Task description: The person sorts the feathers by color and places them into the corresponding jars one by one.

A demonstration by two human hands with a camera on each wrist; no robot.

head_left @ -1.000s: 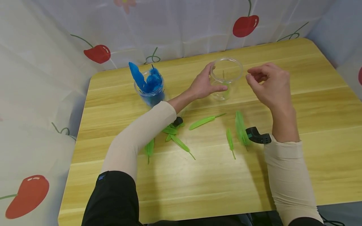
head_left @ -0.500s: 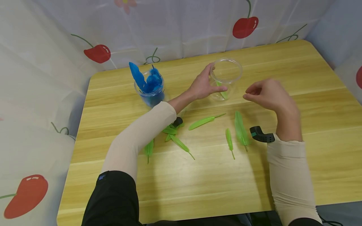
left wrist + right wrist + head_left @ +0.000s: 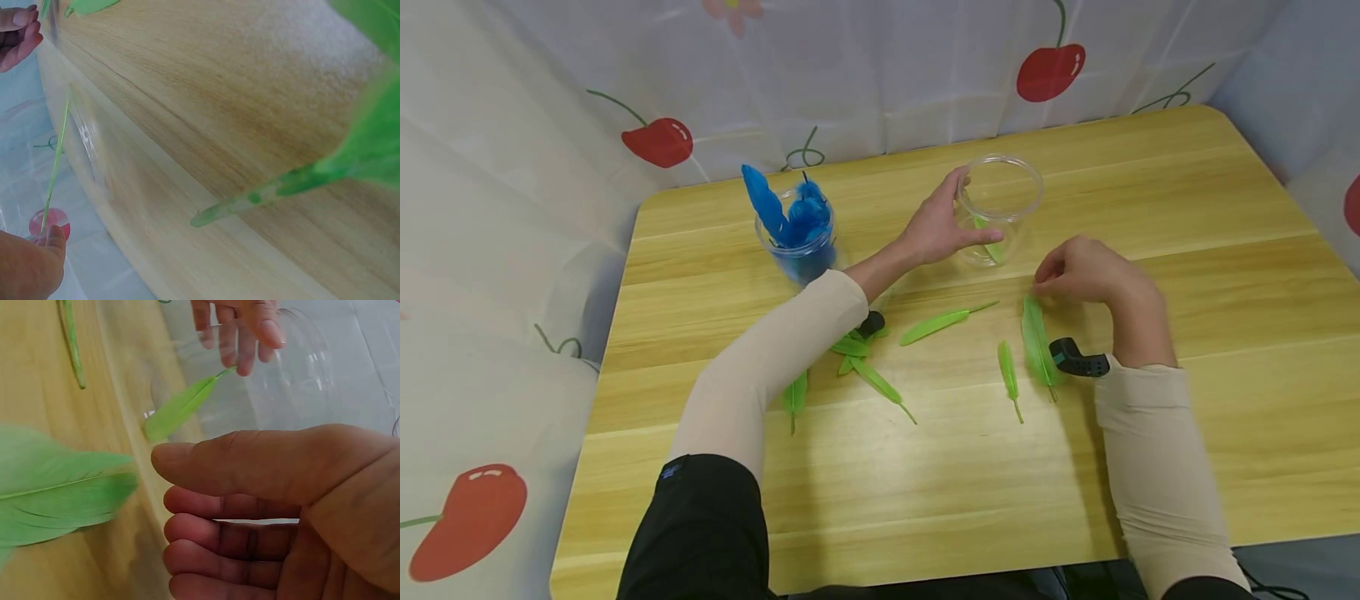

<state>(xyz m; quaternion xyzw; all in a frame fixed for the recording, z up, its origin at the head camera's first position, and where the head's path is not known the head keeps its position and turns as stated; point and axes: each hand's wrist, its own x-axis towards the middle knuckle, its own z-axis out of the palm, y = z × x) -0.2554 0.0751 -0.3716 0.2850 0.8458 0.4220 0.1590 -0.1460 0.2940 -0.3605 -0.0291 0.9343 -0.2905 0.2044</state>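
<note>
In the head view, my left hand (image 3: 940, 223) grips the side of a clear plastic jar (image 3: 1032, 198), its thumb across the front. One green feather (image 3: 181, 409) stands slanted inside the jar, stem up. My right hand (image 3: 1086, 271) hovers at the tip of a large green feather (image 3: 1037, 342) lying on the table. The right wrist view shows its thumb and bent fingers apart, with nothing between them; the large feather (image 3: 69, 494) lies just beyond the fingertips.
Another clear jar (image 3: 805, 258) full of blue feathers (image 3: 765, 202) stands at the back left. A small green feather (image 3: 1008, 371), a longer one (image 3: 936, 327) and a loose cluster (image 3: 853, 346), partly under the left arm, lie on the wooden table (image 3: 940, 500).
My right hand has come down from beside the jar toward the large feather's tip. The feather in the jar has dropped to a slant. My left hand has stayed on the jar.
</note>
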